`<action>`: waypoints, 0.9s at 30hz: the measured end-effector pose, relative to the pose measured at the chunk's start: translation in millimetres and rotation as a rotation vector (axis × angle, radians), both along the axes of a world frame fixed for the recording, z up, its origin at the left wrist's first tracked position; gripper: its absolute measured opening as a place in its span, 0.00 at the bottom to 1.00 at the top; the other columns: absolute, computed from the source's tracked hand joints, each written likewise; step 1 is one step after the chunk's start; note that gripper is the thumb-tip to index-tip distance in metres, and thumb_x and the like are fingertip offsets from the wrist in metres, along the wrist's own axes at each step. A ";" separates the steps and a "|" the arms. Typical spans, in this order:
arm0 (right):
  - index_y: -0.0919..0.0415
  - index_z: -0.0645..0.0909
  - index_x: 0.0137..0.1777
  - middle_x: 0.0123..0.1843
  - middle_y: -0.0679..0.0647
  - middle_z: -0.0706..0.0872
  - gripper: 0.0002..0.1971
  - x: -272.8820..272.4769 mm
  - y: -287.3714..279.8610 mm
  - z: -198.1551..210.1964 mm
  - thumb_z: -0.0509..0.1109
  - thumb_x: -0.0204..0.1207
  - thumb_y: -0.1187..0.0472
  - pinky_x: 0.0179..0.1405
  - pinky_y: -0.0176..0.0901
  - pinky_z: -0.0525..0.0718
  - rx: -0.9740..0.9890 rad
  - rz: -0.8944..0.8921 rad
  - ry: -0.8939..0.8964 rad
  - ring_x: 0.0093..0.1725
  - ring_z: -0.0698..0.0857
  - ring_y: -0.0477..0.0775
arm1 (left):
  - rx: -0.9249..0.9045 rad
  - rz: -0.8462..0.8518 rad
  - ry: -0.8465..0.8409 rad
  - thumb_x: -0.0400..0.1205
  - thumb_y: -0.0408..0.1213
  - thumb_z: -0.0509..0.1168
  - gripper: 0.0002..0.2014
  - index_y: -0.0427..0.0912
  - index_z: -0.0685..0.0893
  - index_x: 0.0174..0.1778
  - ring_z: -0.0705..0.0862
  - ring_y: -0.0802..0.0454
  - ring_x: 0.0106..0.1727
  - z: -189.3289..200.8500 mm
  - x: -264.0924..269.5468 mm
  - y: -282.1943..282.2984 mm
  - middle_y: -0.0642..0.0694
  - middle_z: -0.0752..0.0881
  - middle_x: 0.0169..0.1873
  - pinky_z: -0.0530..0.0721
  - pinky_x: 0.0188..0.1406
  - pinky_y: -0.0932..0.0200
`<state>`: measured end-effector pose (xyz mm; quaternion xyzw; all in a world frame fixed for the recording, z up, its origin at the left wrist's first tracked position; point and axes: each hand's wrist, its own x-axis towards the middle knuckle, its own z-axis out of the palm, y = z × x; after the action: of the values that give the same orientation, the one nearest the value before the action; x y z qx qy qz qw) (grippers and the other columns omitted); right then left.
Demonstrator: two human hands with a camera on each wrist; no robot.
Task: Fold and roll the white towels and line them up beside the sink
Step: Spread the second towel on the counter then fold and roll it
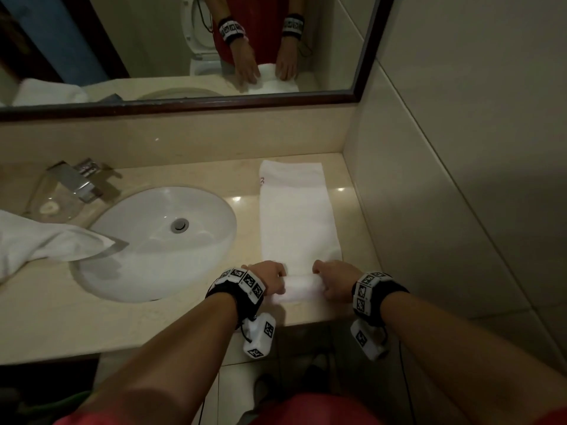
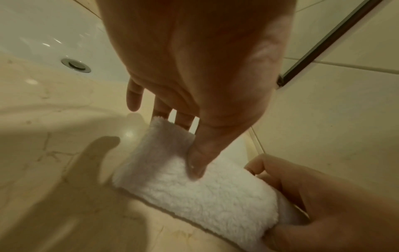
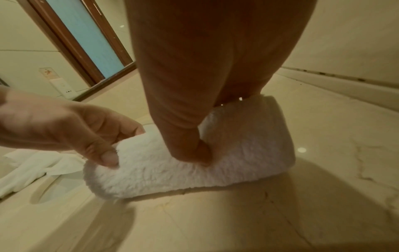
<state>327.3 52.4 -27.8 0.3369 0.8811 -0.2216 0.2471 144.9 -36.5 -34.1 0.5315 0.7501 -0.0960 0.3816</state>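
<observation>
A long folded white towel (image 1: 294,210) lies flat on the counter to the right of the sink (image 1: 165,240). Its near end is rolled up into a short roll (image 1: 302,286) (image 2: 194,192) (image 3: 183,172). My left hand (image 1: 267,276) grips the roll's left end, thumb (image 2: 196,163) pressed on the near side and fingers over the far side. My right hand (image 1: 333,279) grips the right end the same way, thumb (image 3: 200,153) dug into the terry. A second white towel (image 1: 46,240) lies crumpled on the counter at the left, one corner hanging over the basin.
A chrome faucet (image 1: 76,179) stands behind the sink. A mirror (image 1: 214,56) runs along the back wall and a tiled wall (image 1: 460,179) closes the counter's right side. The counter's front edge (image 1: 306,323) lies just under my wrists.
</observation>
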 end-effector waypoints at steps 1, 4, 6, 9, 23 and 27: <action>0.54 0.71 0.67 0.62 0.57 0.76 0.24 -1.9 3.2 -0.9 0.70 0.71 0.57 0.55 0.50 0.81 -0.018 -0.008 0.006 0.57 0.81 0.60 | 0.006 0.001 -0.019 0.77 0.43 0.69 0.19 0.51 0.82 0.65 0.82 0.45 0.61 -0.8 -2.0 3.0 0.48 0.84 0.62 0.75 0.57 0.54; 0.56 0.75 0.69 0.64 0.56 0.71 0.23 -7.9 12.8 -2.7 0.69 0.73 0.56 0.55 0.48 0.82 -0.043 -0.035 -0.005 0.57 0.81 0.60 | 0.020 0.015 -0.071 0.79 0.40 0.67 0.15 0.45 0.86 0.61 0.83 0.45 0.58 -2.4 -7.2 9.7 0.44 0.86 0.60 0.77 0.51 0.58; 0.57 0.76 0.68 0.63 0.57 0.73 0.22 -10.8 19.0 -4.4 0.67 0.73 0.56 0.54 0.47 0.80 -0.058 -0.030 -0.014 0.58 0.80 0.60 | 0.013 0.018 -0.076 0.80 0.39 0.65 0.14 0.44 0.85 0.61 0.83 0.44 0.58 -2.5 -9.7 13.5 0.44 0.86 0.58 0.75 0.50 0.58; 0.56 0.77 0.67 0.61 0.57 0.78 0.22 -13.9 25.9 -6.0 0.66 0.72 0.56 0.55 0.46 0.79 -0.062 -0.022 0.002 0.60 0.79 0.59 | 0.032 0.054 -0.052 0.80 0.41 0.63 0.15 0.50 0.82 0.62 0.82 0.46 0.59 -5.3 -14.5 16.9 0.47 0.85 0.59 0.74 0.53 0.57; 0.57 0.78 0.63 0.63 0.55 0.76 0.17 -13.1 32.5 -13.2 0.60 0.76 0.56 0.57 0.50 0.74 0.136 0.049 0.037 0.60 0.75 0.58 | 0.220 0.142 0.091 0.76 0.41 0.67 0.05 0.58 0.84 0.43 0.80 0.50 0.55 -10.7 -16.5 25.5 0.56 0.81 0.52 0.76 0.59 0.49; 0.57 0.80 0.64 0.60 0.57 0.77 0.17 -5.5 20.9 -10.5 0.65 0.75 0.57 0.55 0.51 0.75 0.316 0.042 0.178 0.58 0.76 0.59 | 0.346 0.064 0.122 0.76 0.39 0.66 0.11 0.57 0.80 0.52 0.79 0.49 0.56 -12.2 -10.4 18.2 0.54 0.79 0.52 0.72 0.56 0.49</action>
<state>321.8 73.4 -38.3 0.3322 0.9302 -0.1039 0.1169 134.5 -18.3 -46.3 0.5583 0.7937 0.0146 0.2410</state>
